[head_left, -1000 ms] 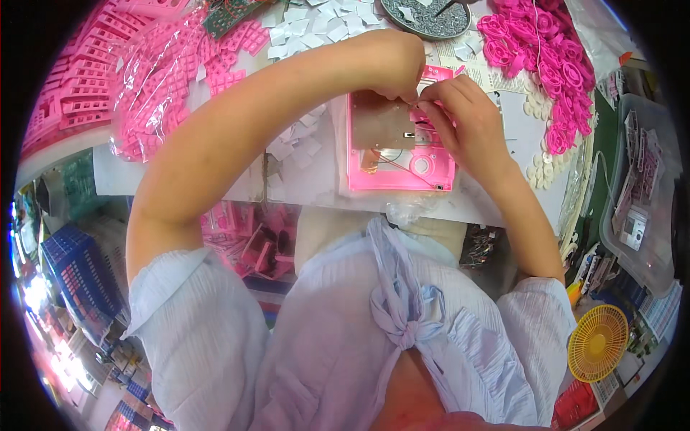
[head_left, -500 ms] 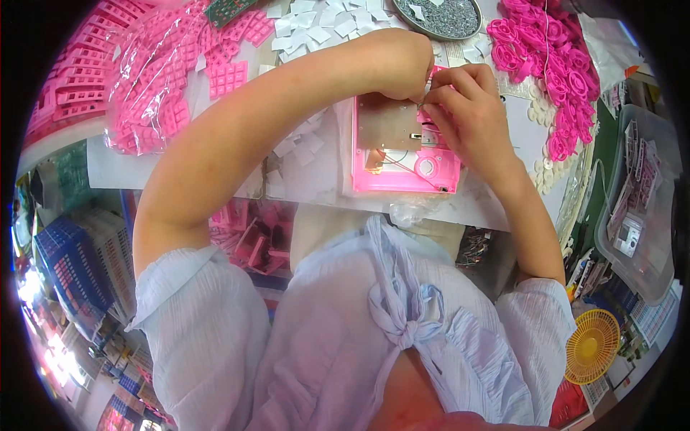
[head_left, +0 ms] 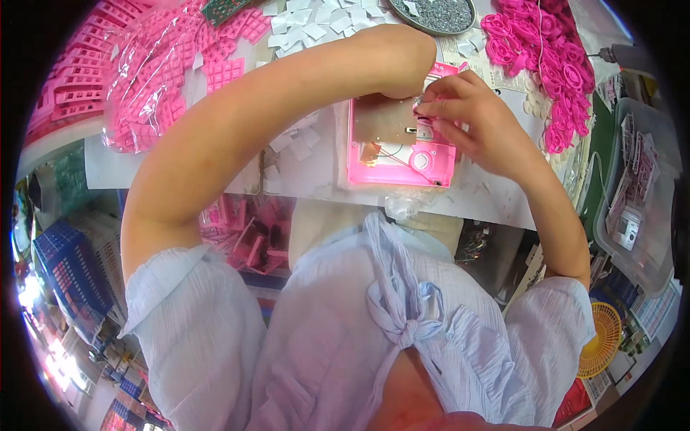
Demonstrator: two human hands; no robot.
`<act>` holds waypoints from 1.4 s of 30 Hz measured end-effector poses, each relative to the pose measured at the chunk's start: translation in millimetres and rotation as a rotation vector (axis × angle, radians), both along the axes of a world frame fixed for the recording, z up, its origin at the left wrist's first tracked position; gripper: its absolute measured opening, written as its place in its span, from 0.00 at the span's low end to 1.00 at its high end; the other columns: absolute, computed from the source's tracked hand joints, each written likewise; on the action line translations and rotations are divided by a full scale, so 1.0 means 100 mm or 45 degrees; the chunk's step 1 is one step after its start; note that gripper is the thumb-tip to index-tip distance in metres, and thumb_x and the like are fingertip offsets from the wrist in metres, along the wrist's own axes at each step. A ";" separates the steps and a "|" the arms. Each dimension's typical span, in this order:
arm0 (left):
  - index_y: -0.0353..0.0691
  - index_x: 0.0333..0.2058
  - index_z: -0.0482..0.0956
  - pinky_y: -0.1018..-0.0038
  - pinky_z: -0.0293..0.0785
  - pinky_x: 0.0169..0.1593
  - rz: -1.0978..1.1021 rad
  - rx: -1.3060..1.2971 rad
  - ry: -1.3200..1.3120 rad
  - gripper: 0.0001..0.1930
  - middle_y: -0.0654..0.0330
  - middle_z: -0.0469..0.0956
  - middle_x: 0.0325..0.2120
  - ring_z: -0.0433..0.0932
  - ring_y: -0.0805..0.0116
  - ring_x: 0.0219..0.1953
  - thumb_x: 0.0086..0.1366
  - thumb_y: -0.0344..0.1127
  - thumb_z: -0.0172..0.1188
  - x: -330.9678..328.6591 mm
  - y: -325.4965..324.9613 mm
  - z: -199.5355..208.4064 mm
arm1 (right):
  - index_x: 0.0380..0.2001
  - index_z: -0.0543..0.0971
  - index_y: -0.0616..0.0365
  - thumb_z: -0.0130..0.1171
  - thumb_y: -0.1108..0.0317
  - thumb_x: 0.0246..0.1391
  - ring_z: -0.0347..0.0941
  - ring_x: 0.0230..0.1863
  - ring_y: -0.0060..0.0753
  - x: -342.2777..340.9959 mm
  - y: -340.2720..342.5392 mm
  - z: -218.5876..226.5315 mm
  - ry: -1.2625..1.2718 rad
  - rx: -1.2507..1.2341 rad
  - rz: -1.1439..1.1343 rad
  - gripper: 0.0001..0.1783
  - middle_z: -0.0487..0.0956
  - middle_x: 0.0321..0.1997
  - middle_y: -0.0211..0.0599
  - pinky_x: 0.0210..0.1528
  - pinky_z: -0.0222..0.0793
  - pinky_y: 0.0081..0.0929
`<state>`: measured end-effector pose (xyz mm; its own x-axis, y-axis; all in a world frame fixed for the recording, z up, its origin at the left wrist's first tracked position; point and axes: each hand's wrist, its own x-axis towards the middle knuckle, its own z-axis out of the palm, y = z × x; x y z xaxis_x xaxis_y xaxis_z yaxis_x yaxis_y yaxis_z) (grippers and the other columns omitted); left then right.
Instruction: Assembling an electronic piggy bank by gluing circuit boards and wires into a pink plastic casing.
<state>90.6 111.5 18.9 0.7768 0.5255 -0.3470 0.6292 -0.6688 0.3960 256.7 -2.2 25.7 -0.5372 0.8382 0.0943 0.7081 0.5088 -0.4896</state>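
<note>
While both arms reach over the table (head_left: 489, 197), the hands meet above the pink case (head_left: 374, 174), which lies flat near the table's near edge. The left hand (head_left: 411, 61) bends over the case's far part; its fingertips are hidden, so whether they are apart or clamped cannot be told. The right hand (head_left: 467, 115) enters from the right with fingers curled and thumb set off from the forefinger, tips by the right edge of the brown board (head_left: 381, 122); whether they grip anything small cannot be told. The brown board covers part of the case's left side; a ring (head_left: 422, 159) and thin wires (head_left: 395, 156) show nearer. Beyond the case lie white scraps (head_left: 338, 21) and a dish of metal bits (head_left: 438, 14); far left, a bag of pink keypads (head_left: 147, 86); far right, magenta coils (head_left: 543, 43) beside white discs (head_left: 534, 103). Farther right is a clear bin (head_left: 650, 251), with a yellow basket (head_left: 602, 341) nearer.
</note>
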 end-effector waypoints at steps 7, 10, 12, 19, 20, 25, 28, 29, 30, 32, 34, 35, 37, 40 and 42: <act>0.34 0.28 0.82 0.58 0.78 0.37 -0.349 0.154 -0.022 0.05 0.47 0.81 0.25 0.83 0.48 0.31 0.56 0.31 0.62 -0.09 0.03 -0.01 | 0.45 0.81 0.58 0.65 0.73 0.48 0.71 0.50 0.45 -0.25 -0.29 -0.25 -0.102 0.360 -0.253 0.18 0.79 0.46 0.37 0.50 0.72 0.38; 0.34 0.30 0.82 0.56 0.79 0.39 -0.426 0.225 -0.066 0.06 0.46 0.81 0.25 0.83 0.46 0.32 0.57 0.31 0.61 -0.14 -0.04 0.02 | 0.47 0.79 0.58 0.65 0.74 0.46 0.71 0.49 0.49 -0.43 -0.35 -0.24 -0.184 0.390 -0.404 0.21 0.78 0.46 0.38 0.50 0.72 0.41; 0.33 0.32 0.82 0.56 0.79 0.40 -0.378 0.257 -0.185 0.07 0.45 0.82 0.26 0.83 0.45 0.33 0.57 0.30 0.61 -0.17 -0.09 0.00 | 0.46 0.79 0.58 0.65 0.75 0.46 0.70 0.49 0.50 -0.46 -0.32 -0.20 -0.162 0.327 -0.435 0.21 0.78 0.45 0.39 0.50 0.72 0.41; 0.37 0.40 0.82 0.57 0.80 0.41 -0.180 0.161 0.011 0.11 0.47 0.83 0.31 0.84 0.47 0.37 0.58 0.30 0.61 -0.10 -0.14 -0.01 | 0.48 0.79 0.58 0.62 0.71 0.50 0.70 0.48 0.51 -0.19 -0.03 0.05 -0.163 -0.121 -0.206 0.19 0.78 0.47 0.41 0.53 0.72 0.43; 0.38 0.41 0.82 0.58 0.79 0.41 -0.176 0.125 0.040 0.12 0.48 0.83 0.32 0.84 0.47 0.38 0.58 0.31 0.61 -0.09 -0.12 0.03 | 0.48 0.80 0.58 0.62 0.70 0.50 0.70 0.48 0.50 -0.18 -0.01 0.07 -0.197 -0.088 -0.176 0.19 0.78 0.47 0.41 0.53 0.72 0.43; 0.39 0.41 0.82 0.56 0.79 0.41 -0.302 0.220 -0.073 0.11 0.48 0.83 0.34 0.83 0.48 0.37 0.60 0.32 0.59 -0.13 -0.09 0.00 | 0.48 0.81 0.57 0.64 0.69 0.49 0.71 0.50 0.47 -0.15 -0.11 -0.06 -0.182 0.178 -0.104 0.20 0.78 0.47 0.38 0.53 0.74 0.41; 0.37 0.41 0.82 0.56 0.78 0.38 -0.226 0.230 -0.188 0.11 0.48 0.83 0.34 0.83 0.49 0.34 0.61 0.35 0.60 -0.16 -0.11 0.04 | 0.47 0.81 0.57 0.64 0.69 0.49 0.71 0.50 0.45 -0.15 -0.21 -0.05 -0.220 0.194 -0.122 0.19 0.77 0.46 0.36 0.50 0.76 0.38; 0.37 0.41 0.82 0.57 0.78 0.38 -0.181 0.222 -0.235 0.12 0.48 0.83 0.34 0.83 0.50 0.33 0.62 0.36 0.60 -0.18 -0.10 0.05 | 0.47 0.81 0.56 0.64 0.70 0.49 0.71 0.49 0.44 -0.12 -0.22 -0.05 -0.191 0.227 -0.086 0.19 0.77 0.46 0.36 0.49 0.76 0.38; 0.37 0.40 0.83 0.57 0.78 0.39 -0.009 0.186 -0.383 0.12 0.49 0.84 0.34 0.83 0.51 0.35 0.62 0.37 0.60 -0.22 -0.06 0.06 | 0.46 0.81 0.56 0.64 0.70 0.49 0.71 0.49 0.44 -0.08 -0.22 -0.05 -0.163 0.259 -0.049 0.18 0.77 0.46 0.35 0.48 0.76 0.37; 0.39 0.38 0.85 0.58 0.79 0.40 0.335 0.108 -0.672 0.12 0.49 0.84 0.34 0.84 0.51 0.37 0.61 0.40 0.60 -0.33 0.08 0.02 | 0.44 0.82 0.56 0.64 0.70 0.49 0.71 0.49 0.43 -0.10 -0.23 -0.06 -0.157 0.251 -0.041 0.16 0.77 0.46 0.35 0.47 0.76 0.37; 0.37 0.33 0.85 0.59 0.78 0.40 0.537 0.331 -0.769 0.16 0.50 0.84 0.29 0.84 0.53 0.35 0.61 0.46 0.62 -0.47 0.25 -0.07 | 0.40 0.83 0.55 0.64 0.70 0.50 0.72 0.49 0.44 -0.18 -0.23 -0.02 -0.208 0.176 -0.108 0.13 0.77 0.45 0.35 0.47 0.75 0.38; 0.38 0.30 0.86 0.59 0.78 0.40 0.559 0.298 -0.624 0.18 0.53 0.85 0.27 0.84 0.53 0.35 0.61 0.49 0.64 -0.60 0.28 -0.10 | 0.39 0.83 0.55 0.63 0.69 0.50 0.72 0.48 0.44 -0.17 -0.19 0.00 -0.158 0.120 -0.098 0.11 0.78 0.44 0.35 0.47 0.75 0.39; 0.35 0.31 0.85 0.63 0.77 0.37 0.584 0.078 -0.452 0.17 0.53 0.83 0.25 0.82 0.59 0.31 0.61 0.47 0.65 -0.61 0.16 -0.11 | 0.37 0.83 0.55 0.62 0.69 0.50 0.73 0.46 0.45 -0.11 -0.10 0.04 -0.065 -0.003 -0.081 0.09 0.79 0.41 0.36 0.47 0.74 0.40; 0.35 0.35 0.86 0.64 0.77 0.37 0.539 0.194 -0.776 0.13 0.54 0.84 0.27 0.82 0.63 0.30 0.60 0.41 0.68 -0.62 0.01 -0.33 | 0.36 0.83 0.57 0.62 0.67 0.52 0.74 0.42 0.47 0.01 0.16 0.02 0.133 0.020 -0.101 0.09 0.80 0.36 0.38 0.48 0.73 0.42; 0.35 0.35 0.86 0.64 0.77 0.38 0.346 0.611 -1.088 0.11 0.54 0.84 0.28 0.82 0.64 0.30 0.60 0.37 0.68 -0.60 -0.06 -0.38 | 0.37 0.83 0.59 0.63 0.65 0.54 0.76 0.36 0.45 -0.08 0.29 0.00 0.324 0.059 -0.319 0.10 0.80 0.35 0.40 0.43 0.73 0.38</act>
